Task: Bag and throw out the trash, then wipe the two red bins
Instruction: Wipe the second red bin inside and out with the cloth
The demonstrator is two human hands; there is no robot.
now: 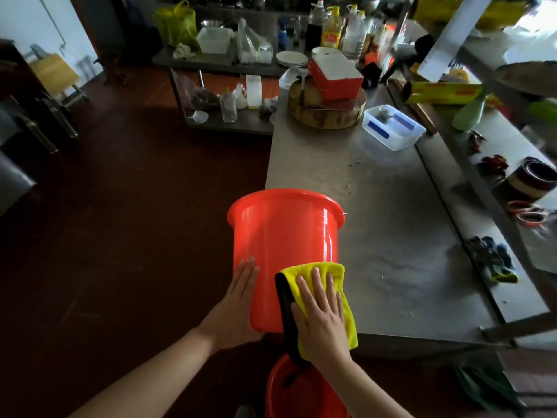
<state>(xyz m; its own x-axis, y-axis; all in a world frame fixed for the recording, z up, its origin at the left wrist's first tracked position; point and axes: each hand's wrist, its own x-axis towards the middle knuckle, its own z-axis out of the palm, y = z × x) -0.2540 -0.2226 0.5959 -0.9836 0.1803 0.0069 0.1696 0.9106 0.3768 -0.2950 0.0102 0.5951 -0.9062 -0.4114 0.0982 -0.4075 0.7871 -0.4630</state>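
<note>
Low red bin — above, big red bin, flat hands on it — left hand bare, right hand over yellow cloth.

Bright red bin, yellow cloth edged black, grey steel table, dark reddish-brown floor.

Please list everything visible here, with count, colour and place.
red bin: one, orange-red, tipped, mouth away, at the table's near edge
second red bin: one, red, below the hands, partly cut off
cloth: one, yellow with black edge, on the tipped bin's side
table: one, steel grey, right
clear box: one, clear with blue, on the table
chopping block: one, wooden, table's far end
crates: stacked, red, on the chopping block
left hand: one, flat on the bin's left side
right hand: one, flat on the cloth
</note>
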